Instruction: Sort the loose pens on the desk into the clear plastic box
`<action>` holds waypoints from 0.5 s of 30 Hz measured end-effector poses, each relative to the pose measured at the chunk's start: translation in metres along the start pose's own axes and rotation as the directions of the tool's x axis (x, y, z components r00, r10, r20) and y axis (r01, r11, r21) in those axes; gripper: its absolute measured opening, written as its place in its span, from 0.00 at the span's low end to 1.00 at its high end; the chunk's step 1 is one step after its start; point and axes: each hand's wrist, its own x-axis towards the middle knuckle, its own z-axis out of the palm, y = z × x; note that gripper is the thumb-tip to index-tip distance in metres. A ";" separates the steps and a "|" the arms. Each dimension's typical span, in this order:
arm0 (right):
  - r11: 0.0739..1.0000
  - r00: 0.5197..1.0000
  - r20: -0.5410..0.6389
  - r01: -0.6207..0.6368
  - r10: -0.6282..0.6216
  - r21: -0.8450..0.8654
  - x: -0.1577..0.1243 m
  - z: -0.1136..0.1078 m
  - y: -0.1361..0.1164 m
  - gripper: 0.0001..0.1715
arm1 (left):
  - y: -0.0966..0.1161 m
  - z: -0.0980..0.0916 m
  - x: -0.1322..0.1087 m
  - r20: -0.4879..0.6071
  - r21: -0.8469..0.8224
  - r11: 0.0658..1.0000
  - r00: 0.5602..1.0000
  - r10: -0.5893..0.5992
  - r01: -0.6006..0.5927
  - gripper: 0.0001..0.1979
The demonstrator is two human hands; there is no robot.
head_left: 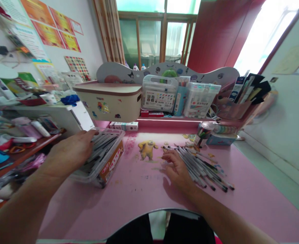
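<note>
Pink desktop (136, 179) lies free between pen box (113, 162) and right hand (176, 170), shelf (169, 126) blocking behind

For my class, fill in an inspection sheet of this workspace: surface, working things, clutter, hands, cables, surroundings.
Surface: pink desk, printed with a yellow bear.
Working things: loose pens piled at right; clear box at left holding more pen-like items.
Clutter: crowded shelves at far left; lidded bin and clear cases along the back ledge.
Hands: left hand at the box's rim, grip unclear; right hand, fingers partly spread, beside the loose pens, contact unclear.
Cables: nothing seen.
Surroundings: window, curtain, papers on the wall.
</note>
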 end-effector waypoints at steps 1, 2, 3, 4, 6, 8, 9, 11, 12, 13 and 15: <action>1.000 1.000 0.006 0.000 0.000 0.004 0.000 0.001 -0.002 0.17 | 0.000 0.000 0.000 0.022 0.031 0.999 1.000 0.009 -0.010 0.21; 1.000 1.000 0.020 0.004 -0.004 0.009 -0.001 0.002 -0.006 0.18 | 0.000 0.000 -0.001 0.046 0.079 0.997 0.999 0.022 -0.026 0.22; 1.000 0.999 0.039 0.015 -0.016 0.013 -0.002 0.002 -0.012 0.18 | 0.000 -0.001 -0.001 0.058 0.125 0.991 0.998 0.036 -0.043 0.22; 0.999 0.996 0.076 0.037 -0.038 0.019 -0.003 0.001 -0.020 0.18 | 0.001 -0.002 -0.002 0.040 0.148 0.987 0.998 0.054 -0.059 0.23; 0.994 0.980 0.167 0.106 -0.110 0.034 -0.006 -0.005 -0.043 0.19 | 0.005 -0.004 -0.006 -0.047 0.168 0.978 0.990 0.132 -0.122 0.22; 0.989 0.945 0.292 0.146 -0.149 0.032 -0.008 -0.016 -0.072 0.18 | 0.012 -0.005 -0.013 -0.219 0.156 0.971 0.952 0.212 -0.180 0.21; 0.987 0.927 0.341 0.163 -0.154 0.002 -0.009 -0.025 -0.086 0.18 | 0.016 -0.004 -0.019 -0.335 0.130 0.968 0.910 0.246 -0.214 0.20; 0.974 0.931 0.323 0.210 -0.172 -0.088 -0.007 -0.046 -0.105 0.18 | 0.030 -0.002 -0.034 -0.546 0.042 0.948 0.787 0.287 -0.316 0.17; 0.963 0.942 0.287 0.224 -0.174 -0.150 -0.004 -0.057 -0.109 0.17 | 0.039 0.000 -0.042 -0.626 -0.015 0.917 0.719 0.302 -0.399 0.15; 0.948 0.958 0.233 0.220 -0.167 -0.228 0.000 -0.070 -0.108 0.15 | 0.050 0.004 -0.051 -0.646 -0.082 0.866 0.688 0.331 -0.494 0.14; 0.906 0.979 0.161 0.179 -0.125 -0.384 0.011 -0.095 -0.093 0.11 | 0.075 0.011 -0.066 -0.599 -0.278 0.733 0.708 0.373 -0.621 0.17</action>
